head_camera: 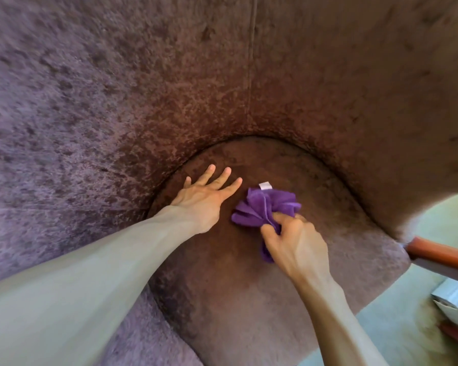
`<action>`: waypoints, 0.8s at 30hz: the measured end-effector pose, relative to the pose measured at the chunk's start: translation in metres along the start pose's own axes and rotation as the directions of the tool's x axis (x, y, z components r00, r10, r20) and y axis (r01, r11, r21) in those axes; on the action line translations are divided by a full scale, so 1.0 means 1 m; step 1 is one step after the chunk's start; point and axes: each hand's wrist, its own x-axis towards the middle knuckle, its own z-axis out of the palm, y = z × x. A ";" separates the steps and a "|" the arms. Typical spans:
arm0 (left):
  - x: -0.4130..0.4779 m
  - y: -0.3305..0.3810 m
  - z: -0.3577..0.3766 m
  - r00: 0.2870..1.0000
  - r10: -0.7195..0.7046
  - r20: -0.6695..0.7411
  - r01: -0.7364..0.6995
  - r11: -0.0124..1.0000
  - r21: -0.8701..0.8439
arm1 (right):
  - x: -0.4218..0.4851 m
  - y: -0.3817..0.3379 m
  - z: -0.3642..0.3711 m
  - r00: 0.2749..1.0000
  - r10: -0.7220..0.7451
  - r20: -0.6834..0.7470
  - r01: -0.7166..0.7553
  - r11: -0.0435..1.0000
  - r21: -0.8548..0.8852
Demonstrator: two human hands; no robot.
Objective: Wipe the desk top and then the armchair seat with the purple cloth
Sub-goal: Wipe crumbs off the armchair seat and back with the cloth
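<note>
A brown-mauve velvet armchair fills the view, its seat (249, 291) below centre and its curved backrest (196, 88) rising behind. The purple cloth (262, 207), bunched and with a small white tag at its far edge, lies on the seat's rear part. My right hand (294, 244) grips the cloth's near end between thumb and fingers. My left hand (206, 196) rests flat on the seat just left of the cloth, fingers spread toward the backrest, holding nothing. The desk is out of view.
A reddish-brown wooden bar (439, 253) juts in at the right edge beyond the chair. Below it lies a pale box or paper (455, 302) on a light greenish floor (397, 336). The chair's left arm (37, 180) curves round close to my left forearm.
</note>
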 end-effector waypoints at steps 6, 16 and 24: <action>0.003 -0.003 0.001 0.999 -0.006 0.034 0.006 1.000 0.001 | 0.001 0.018 0.010 0.991 0.088 0.096 -0.088 0.996 -0.007; -0.003 -0.003 -0.006 0.999 0.023 0.033 -0.023 1.000 -0.005 | -0.043 -0.001 0.056 0.914 0.407 -0.003 -0.344 0.777 0.527; -0.025 -0.027 -0.018 0.986 0.043 -0.161 -0.044 0.999 -0.004 | -0.059 -0.020 0.056 0.984 0.167 -0.064 -0.126 0.902 0.413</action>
